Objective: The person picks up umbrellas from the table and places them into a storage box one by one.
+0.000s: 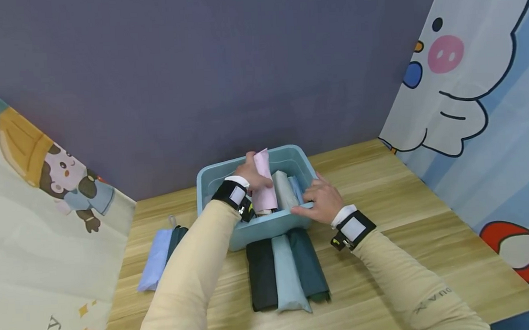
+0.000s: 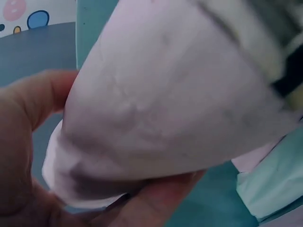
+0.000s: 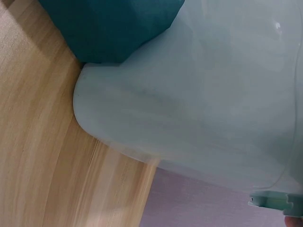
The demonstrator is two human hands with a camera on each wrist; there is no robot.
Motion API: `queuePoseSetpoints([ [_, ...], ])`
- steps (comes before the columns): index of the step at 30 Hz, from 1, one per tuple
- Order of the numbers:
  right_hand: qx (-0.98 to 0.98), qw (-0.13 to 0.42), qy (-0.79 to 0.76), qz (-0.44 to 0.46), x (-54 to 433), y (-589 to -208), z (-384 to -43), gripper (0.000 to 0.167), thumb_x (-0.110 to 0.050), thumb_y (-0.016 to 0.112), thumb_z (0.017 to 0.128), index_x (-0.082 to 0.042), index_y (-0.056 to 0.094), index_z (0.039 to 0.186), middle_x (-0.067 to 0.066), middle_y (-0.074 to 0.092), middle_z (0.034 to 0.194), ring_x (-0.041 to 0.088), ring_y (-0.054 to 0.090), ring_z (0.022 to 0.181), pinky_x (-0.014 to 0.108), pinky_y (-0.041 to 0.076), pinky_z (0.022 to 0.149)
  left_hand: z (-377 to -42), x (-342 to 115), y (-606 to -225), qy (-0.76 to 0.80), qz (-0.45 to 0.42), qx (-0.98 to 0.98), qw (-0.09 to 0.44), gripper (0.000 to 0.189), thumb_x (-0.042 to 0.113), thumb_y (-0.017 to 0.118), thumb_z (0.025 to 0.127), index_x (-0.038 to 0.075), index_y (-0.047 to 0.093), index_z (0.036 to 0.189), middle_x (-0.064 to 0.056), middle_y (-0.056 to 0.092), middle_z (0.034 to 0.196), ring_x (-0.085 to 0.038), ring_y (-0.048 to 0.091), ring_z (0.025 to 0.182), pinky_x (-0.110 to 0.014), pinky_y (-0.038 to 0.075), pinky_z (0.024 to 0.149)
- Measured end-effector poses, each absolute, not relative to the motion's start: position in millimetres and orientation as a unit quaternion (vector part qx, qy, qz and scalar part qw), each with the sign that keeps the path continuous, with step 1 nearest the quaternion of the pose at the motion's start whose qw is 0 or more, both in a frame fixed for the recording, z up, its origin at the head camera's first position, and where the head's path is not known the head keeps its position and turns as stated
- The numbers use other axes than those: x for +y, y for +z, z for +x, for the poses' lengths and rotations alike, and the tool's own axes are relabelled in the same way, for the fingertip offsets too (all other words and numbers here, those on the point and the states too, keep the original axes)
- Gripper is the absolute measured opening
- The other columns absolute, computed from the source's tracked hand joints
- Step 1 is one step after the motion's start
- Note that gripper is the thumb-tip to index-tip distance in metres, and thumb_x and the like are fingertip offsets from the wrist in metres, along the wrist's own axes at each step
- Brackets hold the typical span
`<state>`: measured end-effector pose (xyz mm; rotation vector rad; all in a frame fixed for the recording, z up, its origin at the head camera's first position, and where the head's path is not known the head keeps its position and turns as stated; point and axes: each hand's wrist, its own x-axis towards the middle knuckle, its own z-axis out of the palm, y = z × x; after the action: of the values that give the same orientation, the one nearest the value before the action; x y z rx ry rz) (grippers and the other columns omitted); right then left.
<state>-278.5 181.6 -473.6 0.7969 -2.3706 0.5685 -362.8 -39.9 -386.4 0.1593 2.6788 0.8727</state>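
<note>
Bundle (image 1: 264,188): pink, right of my left palm, long axis near-to-far
Left grip (image 1: 253,175): nearer, part-closed around it
Right grip (image 1: 322,200): curled on the bin (image 1: 271,227)

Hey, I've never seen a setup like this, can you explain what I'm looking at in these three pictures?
There's no robot here: these are a person's own two hands. The wide picture comes from a camera worn on the head, looking forward and down. The two close-ups come from cameras on the left and right wrists. The left hand holds a pink bundle at a blue-green bin, while the right hand grips the bin's rim near a corner. On the wooden table, black, pale blue and dark green bundles lie side by side in front of the bin. A periwinkle bundle and a dark one lie off to the left.
</note>
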Motion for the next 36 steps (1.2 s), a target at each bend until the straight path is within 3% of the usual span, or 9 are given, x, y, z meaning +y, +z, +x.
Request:
queuePoseSetpoints([
  [8,-0.882,0.292,0.211,0.302,183,-474,-280,0.067,-0.08,0.039,0.082,-0.021,0.046,0.05,-0.012,0.041,0.049,0.011,0.04,0.057,0.06,0.035,0.101,-375,-40,-399,0.265,0.062,0.934,0.231,0.09,0.025,0.078,0.072,0.007,0.02,0.137,-0.02,0.051,0.113,-0.029,0.065,0.076,-0.035,0.055,0.051],
  [14,-0.884,0.293,0.21,0.299,183,-473,-280,0.07,-0.08,0.037,0.082,-0.019,0.05,0.05,-0.011,0.044,0.05,0.011,0.042,0.058,0.059,0.035,0.102,-386,-37,-421,0.235,0.046,0.94,0.242,0.098,0.028,0.08,0.069,0.0,0.018,0.14,-0.02,0.052,0.115,-0.029,0.06,0.088,-0.033,0.054,0.065],
  [21,-0.877,0.299,0.213,0.308,183,-474,-279,0.066,-0.078,0.041,0.082,-0.021,0.045,0.05,-0.013,0.04,0.05,0.011,0.041,0.058,0.061,0.035,0.1,-390,-24,-458,0.183,0.047,0.953,0.237,0.099,0.03,0.085,0.062,-0.004,0.024,0.132,-0.019,0.05,0.119,-0.028,0.056,0.103,-0.031,0.051,0.082],
  [22,-0.876,0.3,0.214,0.31,182,-475,-279,0.065,-0.078,0.042,0.082,-0.022,0.044,0.05,-0.013,0.039,0.049,0.011,0.041,0.058,0.061,0.035,0.1,-389,-24,-462,0.172,0.056,0.955,0.234,0.1,0.033,0.085,0.059,-0.006,0.024,0.129,-0.019,0.051,0.115,-0.028,0.057,0.099,-0.03,0.051,0.079],
  [28,-0.878,0.298,0.221,0.302,183,-476,-279,0.065,-0.079,0.042,0.081,-0.022,0.044,0.049,-0.013,0.038,0.049,0.011,0.04,0.058,0.06,0.034,0.102,-383,-21,-456,0.136,0.079,0.951,0.265,0.104,0.036,0.084,0.061,-0.007,0.023,0.132,-0.022,0.051,0.118,-0.03,0.057,0.1,-0.032,0.049,0.083],
  [32,-0.877,0.298,0.222,0.304,182,-476,-279,0.065,-0.079,0.042,0.081,-0.021,0.046,0.05,-0.013,0.04,0.05,0.011,0.04,0.058,0.06,0.035,0.101,-375,-20,-449,0.098,0.097,0.946,0.294,0.115,0.041,0.084,0.066,-0.003,0.013,0.146,-0.019,0.045,0.134,-0.025,0.05,0.116,-0.03,0.042,0.097],
  [36,-0.873,0.305,0.225,0.307,181,-476,-280,0.066,-0.079,0.042,0.081,-0.021,0.046,0.05,-0.012,0.041,0.05,0.011,0.041,0.058,0.061,0.036,0.1,-364,-18,-440,0.091,0.109,0.945,0.296,0.122,0.039,0.084,0.068,-0.003,0.003,0.149,-0.02,0.04,0.143,-0.024,0.044,0.126,-0.029,0.037,0.104],
])
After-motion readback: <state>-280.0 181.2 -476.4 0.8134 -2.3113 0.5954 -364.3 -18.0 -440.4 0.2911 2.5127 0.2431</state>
